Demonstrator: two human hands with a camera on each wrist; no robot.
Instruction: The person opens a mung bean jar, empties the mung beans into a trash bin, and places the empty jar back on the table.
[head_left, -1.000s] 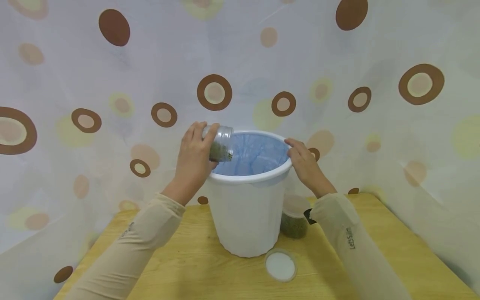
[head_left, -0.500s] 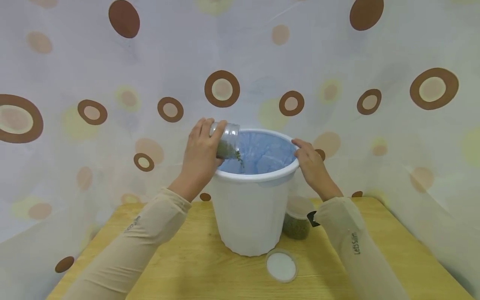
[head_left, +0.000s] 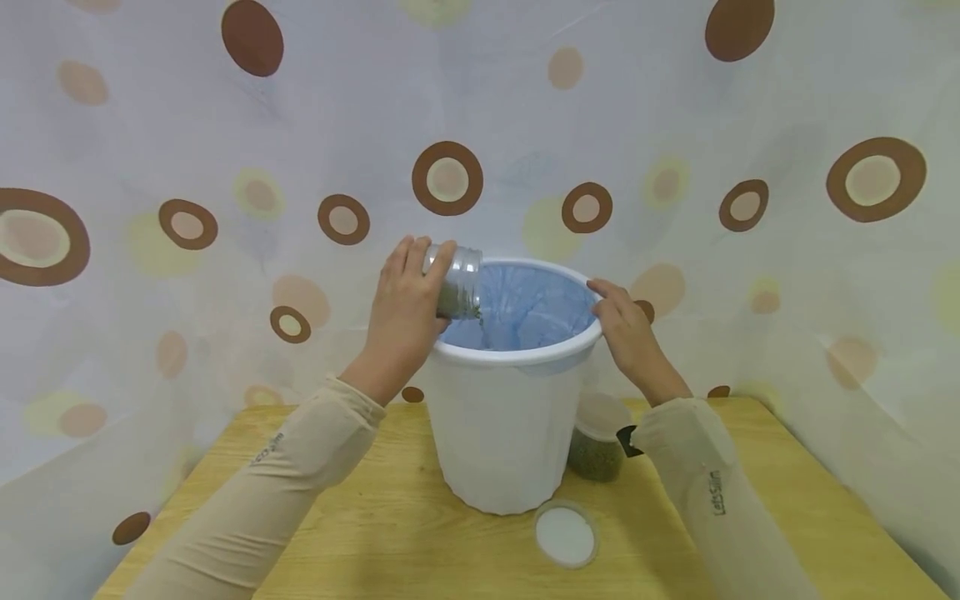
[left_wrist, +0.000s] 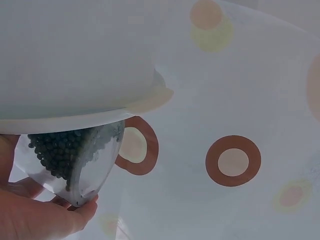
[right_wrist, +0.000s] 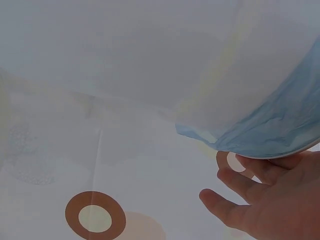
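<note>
My left hand (head_left: 405,308) grips a clear plastic jar (head_left: 463,271) around its side. The jar lies tilted with its mouth over the near-left rim of a white bin (head_left: 502,433). Small green beans (left_wrist: 57,152) are heaped along its lower side, and some trickle from the mouth into the bin. A blue liner (head_left: 528,300) covers the bin's inside and folds over the rim in the right wrist view. My right hand (head_left: 630,337) rests at the bin's right rim, its fingers (right_wrist: 240,185) extended and spread on the outer side.
A second clear jar (head_left: 596,454) of dark green contents, with a pale lid on, stands behind the bin's right side. A round white lid (head_left: 566,537) lies on the wooden table (head_left: 375,533) in front. A dotted sheet (head_left: 495,100) hangs behind.
Beans have begun falling from the tilted jar into the bin. The left hand still holds the jar and the right hand stays at the rim. The head view has shifted slightly.
</note>
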